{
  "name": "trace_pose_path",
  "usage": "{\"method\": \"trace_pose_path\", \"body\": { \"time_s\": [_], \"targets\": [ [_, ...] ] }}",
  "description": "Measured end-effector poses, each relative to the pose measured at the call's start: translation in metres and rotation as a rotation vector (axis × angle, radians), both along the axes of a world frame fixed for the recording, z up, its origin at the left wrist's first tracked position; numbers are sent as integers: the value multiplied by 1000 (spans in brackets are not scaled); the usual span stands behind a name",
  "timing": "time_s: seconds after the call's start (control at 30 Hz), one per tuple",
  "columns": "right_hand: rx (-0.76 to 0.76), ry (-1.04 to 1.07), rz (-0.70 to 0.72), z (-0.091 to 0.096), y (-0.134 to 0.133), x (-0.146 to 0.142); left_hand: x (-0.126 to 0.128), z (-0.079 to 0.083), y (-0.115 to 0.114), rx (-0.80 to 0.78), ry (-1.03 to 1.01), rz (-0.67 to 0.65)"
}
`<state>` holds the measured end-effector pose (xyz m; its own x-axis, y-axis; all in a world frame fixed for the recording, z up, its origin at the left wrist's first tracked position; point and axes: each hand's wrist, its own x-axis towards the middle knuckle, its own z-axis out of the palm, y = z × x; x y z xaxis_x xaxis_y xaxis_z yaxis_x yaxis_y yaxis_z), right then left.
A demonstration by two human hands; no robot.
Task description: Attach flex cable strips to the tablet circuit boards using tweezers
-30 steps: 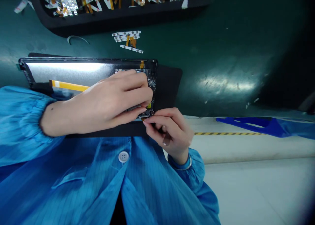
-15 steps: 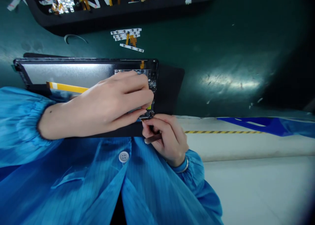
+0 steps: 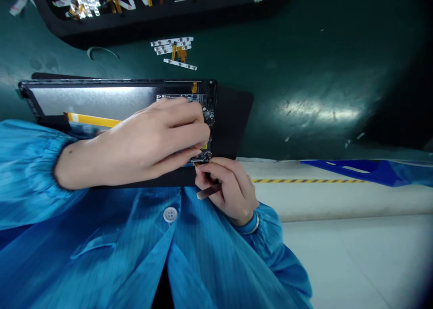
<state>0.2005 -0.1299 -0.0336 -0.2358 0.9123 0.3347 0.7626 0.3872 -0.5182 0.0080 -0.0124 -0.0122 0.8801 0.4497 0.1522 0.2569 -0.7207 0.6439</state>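
An opened tablet (image 3: 91,102) lies on a black mat, its silvery inner panel showing and a green-marked circuit board (image 3: 209,115) at its right end. Over that board my left hand (image 3: 149,140) is closed, fingers curled down; whatever is under the fingertips is hidden. At the board's near corner, my right hand (image 3: 232,187) is closed, thumb and forefinger pinched beside a small orange flex end (image 3: 196,164). A dark flat-ended tool (image 3: 209,191) sticks out from its curled fingers. A wide orange ribbon cable (image 3: 94,120) runs under my left wrist.
Several white button strips with orange flex tails (image 3: 179,64) lie beyond the tablet. A black tray (image 3: 135,29) full of similar strips stands at the back. The green table's (image 3: 304,74) front edge runs along the right, with a blue plastic object (image 3: 358,171) beyond it.
Both hands stay almost where they were on the board. The dark tool in my right hand has tilted slightly. The view has shifted a little.
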Motion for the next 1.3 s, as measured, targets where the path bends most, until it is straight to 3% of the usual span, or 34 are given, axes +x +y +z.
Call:
{"method": "trace_pose_path", "body": {
  "time_s": [0.47,0.77,1.03,1.3],
  "targets": [
    [49,-171,203,11,10,13,0,1,-2,-6,22,40],
    [52,-58,117,5,11,8,0,1,-2,-5,33,59],
    [28,-38,206,2,14,15,-1,0,-2,-50,28,79],
    [25,19,123,0,13,7,0,0,0,6,76,30]
  ]
}}
